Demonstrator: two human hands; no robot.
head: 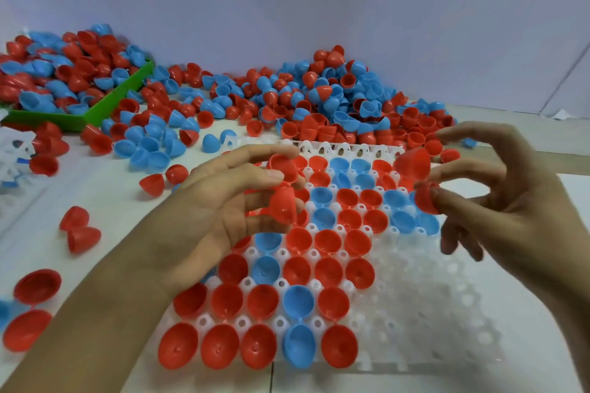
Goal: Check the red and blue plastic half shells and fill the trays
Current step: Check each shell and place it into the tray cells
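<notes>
Here the red half shells in hand are the crux: the left hand (230,201) pinches one red shell (282,166) between thumb and forefinger and cradles a second red shell (284,207) lower in its curled fingers, while the right hand (498,188) grips a joined red pair (415,163) at its fingertips, the lower half (426,198) pressed by the thumb. Both hands hover above the white tray (431,281), whose left and far cells already hold red and blue shells, open side up; its right and near-right cells stand bare.

With two pieces per hand, a slip seems the likeliest trouble: smooth, light plastic held only at the fingertips could pop free and knock seated shells out of their cells. Carrying several at once may also let a flawed shell pass unchecked. The loose pile (319,96) lies just beyond the tray's far edge, touching it, so a reaching wrist could spill unchecked shells onto the filled rows. More shells heap in the green bin (111,102) at far left, and strays (79,230) dot the bench (95,188) near the left forearm, where a sweep could send them off.
</notes>
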